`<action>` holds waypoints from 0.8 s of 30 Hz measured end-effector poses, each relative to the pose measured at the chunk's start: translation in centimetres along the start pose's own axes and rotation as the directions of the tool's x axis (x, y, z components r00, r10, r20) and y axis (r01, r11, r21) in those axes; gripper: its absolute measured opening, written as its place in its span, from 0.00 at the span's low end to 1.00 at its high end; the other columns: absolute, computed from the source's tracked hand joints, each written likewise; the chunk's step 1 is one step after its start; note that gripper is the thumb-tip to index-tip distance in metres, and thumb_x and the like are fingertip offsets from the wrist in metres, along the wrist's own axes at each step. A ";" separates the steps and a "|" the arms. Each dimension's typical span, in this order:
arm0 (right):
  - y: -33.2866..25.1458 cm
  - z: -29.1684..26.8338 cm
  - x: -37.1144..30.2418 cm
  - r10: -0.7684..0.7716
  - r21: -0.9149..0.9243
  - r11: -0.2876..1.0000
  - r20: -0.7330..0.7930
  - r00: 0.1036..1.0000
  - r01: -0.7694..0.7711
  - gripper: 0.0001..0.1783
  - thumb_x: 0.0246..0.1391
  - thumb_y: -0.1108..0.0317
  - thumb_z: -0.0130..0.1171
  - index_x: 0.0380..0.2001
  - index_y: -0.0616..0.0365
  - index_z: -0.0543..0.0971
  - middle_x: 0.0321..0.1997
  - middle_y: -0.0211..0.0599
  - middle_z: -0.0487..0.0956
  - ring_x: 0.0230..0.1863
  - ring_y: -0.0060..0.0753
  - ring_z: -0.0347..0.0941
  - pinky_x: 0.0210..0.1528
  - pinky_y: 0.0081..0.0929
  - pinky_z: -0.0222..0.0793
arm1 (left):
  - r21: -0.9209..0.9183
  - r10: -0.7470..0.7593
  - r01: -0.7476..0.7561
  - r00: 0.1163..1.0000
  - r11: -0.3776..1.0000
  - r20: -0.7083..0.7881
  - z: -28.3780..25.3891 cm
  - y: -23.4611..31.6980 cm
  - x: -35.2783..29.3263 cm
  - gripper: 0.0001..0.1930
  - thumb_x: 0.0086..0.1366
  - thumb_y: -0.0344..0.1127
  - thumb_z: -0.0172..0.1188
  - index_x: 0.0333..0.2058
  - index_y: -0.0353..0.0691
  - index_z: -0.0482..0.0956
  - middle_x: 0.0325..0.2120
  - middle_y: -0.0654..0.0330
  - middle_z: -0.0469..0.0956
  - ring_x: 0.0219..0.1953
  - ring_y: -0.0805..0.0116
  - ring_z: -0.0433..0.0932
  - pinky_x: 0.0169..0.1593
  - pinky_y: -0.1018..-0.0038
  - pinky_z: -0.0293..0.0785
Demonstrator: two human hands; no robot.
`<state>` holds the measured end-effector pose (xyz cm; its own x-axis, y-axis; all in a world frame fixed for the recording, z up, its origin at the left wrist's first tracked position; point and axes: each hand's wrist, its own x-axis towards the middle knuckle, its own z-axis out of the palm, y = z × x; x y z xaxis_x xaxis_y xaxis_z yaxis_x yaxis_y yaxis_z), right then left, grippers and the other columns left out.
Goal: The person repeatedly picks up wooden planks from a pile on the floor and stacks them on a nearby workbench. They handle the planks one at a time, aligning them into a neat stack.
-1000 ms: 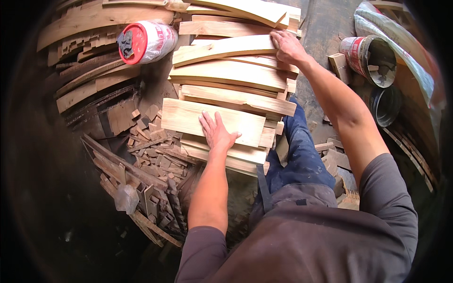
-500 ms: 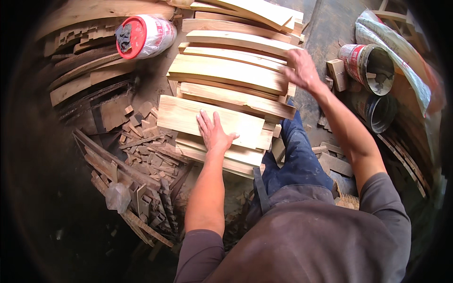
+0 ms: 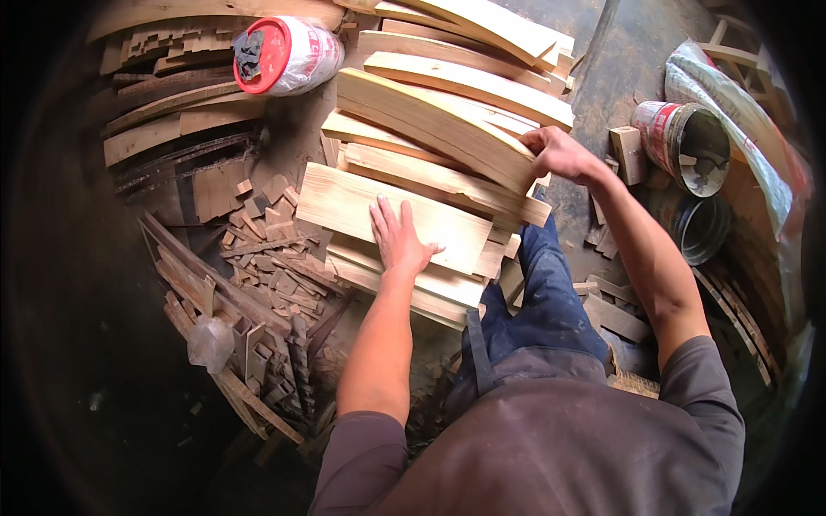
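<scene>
Several pale wooden planks lie stacked across the middle of the view. My left hand (image 3: 400, 238), fingers spread, rests flat on a wide light board (image 3: 340, 198) at the near side of the stack. Farther off, my right hand (image 3: 564, 155) has its fingers closed round the right end of a thick plank (image 3: 430, 120). That plank lies slanted over the others, its right end nearer to me than its left. Behind it is a curved plank (image 3: 465, 86). The fingers' undersides on the right hand are hidden.
A white bucket with a red lid (image 3: 288, 56) stands at the far left, beside stacked boards (image 3: 146, 112). Wood offcuts (image 3: 267, 232) litter the floor to the left. On the right are an open bucket (image 3: 684, 146), a dark container (image 3: 701, 228) and a white sack (image 3: 731, 120).
My right hand has closed on the end of the thick plank, which has turned from lying in line with the others to a slant. My left hand stays on its board.
</scene>
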<state>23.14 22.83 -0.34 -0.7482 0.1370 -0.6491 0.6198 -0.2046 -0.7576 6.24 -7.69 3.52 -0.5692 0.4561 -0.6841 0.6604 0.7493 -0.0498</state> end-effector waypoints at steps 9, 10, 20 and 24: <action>5.9 3.1 -0.1 0.108 0.673 0.728 0.076 0.991 -0.131 0.19 0.49 0.73 0.63 0.46 0.63 0.81 0.35 0.30 0.82 0.34 0.23 0.78 0.38 0.23 0.75 | -0.011 -0.022 0.022 0.998 1.000 0.051 -0.2 0.0 -0.1 0.60 0.46 0.54 0.79 0.72 0.45 0.51 0.74 0.42 0.30 0.76 0.42 0.28 0.76 0.53 0.34; 5.8 3.7 -0.2 0.108 0.671 0.732 0.053 0.993 -0.115 0.19 0.50 0.72 0.65 0.47 0.62 0.80 0.36 0.30 0.82 0.35 0.22 0.77 0.39 0.22 0.74 | -0.014 -0.024 0.025 0.998 1.000 0.054 -0.1 -0.1 -0.1 0.60 0.46 0.54 0.79 0.72 0.45 0.51 0.74 0.42 0.30 0.76 0.43 0.28 0.76 0.53 0.34; 2.3 11.0 -4.8 0.092 0.873 0.462 0.125 0.988 -0.154 0.43 0.54 0.72 0.66 0.72 0.54 0.60 0.43 0.35 0.81 0.38 0.32 0.79 0.35 0.35 0.81 | -0.992 0.067 0.071 0.996 -0.105 0.064 -5.0 5.3 1.0 0.31 0.72 0.46 0.58 0.65 0.32 0.64 0.59 0.50 0.74 0.61 0.60 0.71 0.67 0.64 0.63; 1.7 15.6 -9.0 -0.177 0.964 0.003 0.262 0.949 -0.266 0.43 0.56 0.70 0.64 0.72 0.58 0.57 0.55 0.42 0.76 0.45 0.40 0.80 0.41 0.36 0.82 | -0.752 0.278 0.256 0.955 -0.608 0.101 -3.8 8.1 -0.2 0.28 0.65 0.52 0.61 0.52 0.33 0.72 0.39 0.51 0.79 0.41 0.56 0.81 0.48 0.60 0.79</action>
<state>27.25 6.11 5.27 -0.8817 -0.0877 -0.4635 -0.0274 -0.9714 0.2358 9.81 0.17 6.01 -0.3111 0.5954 -0.7408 -0.9153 0.0223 0.4022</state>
